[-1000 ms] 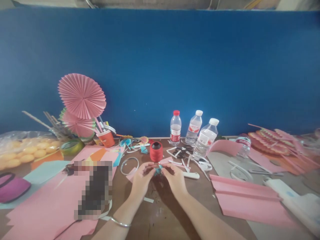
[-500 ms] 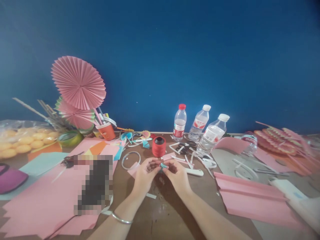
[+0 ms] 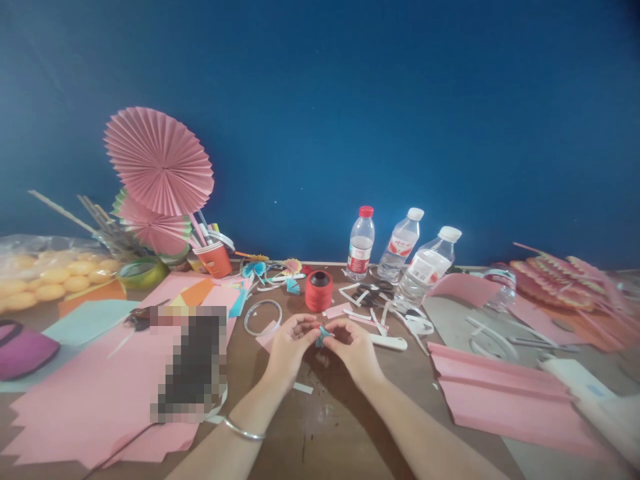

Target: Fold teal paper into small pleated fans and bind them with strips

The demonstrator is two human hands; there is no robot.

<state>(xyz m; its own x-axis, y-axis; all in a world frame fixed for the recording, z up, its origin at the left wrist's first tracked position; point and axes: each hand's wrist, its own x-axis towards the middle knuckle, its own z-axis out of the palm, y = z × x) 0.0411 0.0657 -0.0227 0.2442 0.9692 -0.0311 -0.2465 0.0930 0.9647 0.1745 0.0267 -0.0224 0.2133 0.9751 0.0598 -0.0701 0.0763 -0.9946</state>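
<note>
Between my two hands is a small piece of pleated blue paper (image 3: 321, 339), pinched from both sides. My left hand (image 3: 294, 343) has its thumb and fingers closed on the left side of the paper. On the other side, my right hand (image 3: 354, 347) grips it the same way. Just beyond my fingertips stands a red spool of thread (image 3: 319, 292). A white-handled tool (image 3: 389, 342) lies beside my right hand. A clear ring (image 3: 263, 317) rests left of my left hand, near a pink paper scrap (image 3: 269, 337).
Three water bottles (image 3: 360, 247) stand at the back by the blue wall. Pink paper sheets (image 3: 95, 393) cover the left; folded pink paper (image 3: 500, 393) lies right. A red paper cup (image 3: 215, 260) holds pens, near a large pink paper fan (image 3: 160, 163). White strips (image 3: 417, 323) are scattered about.
Both hands stay almost in place, still pinching. The blue paper's pleats now show more spread below the fingertips. The view has shifted very slightly.
</note>
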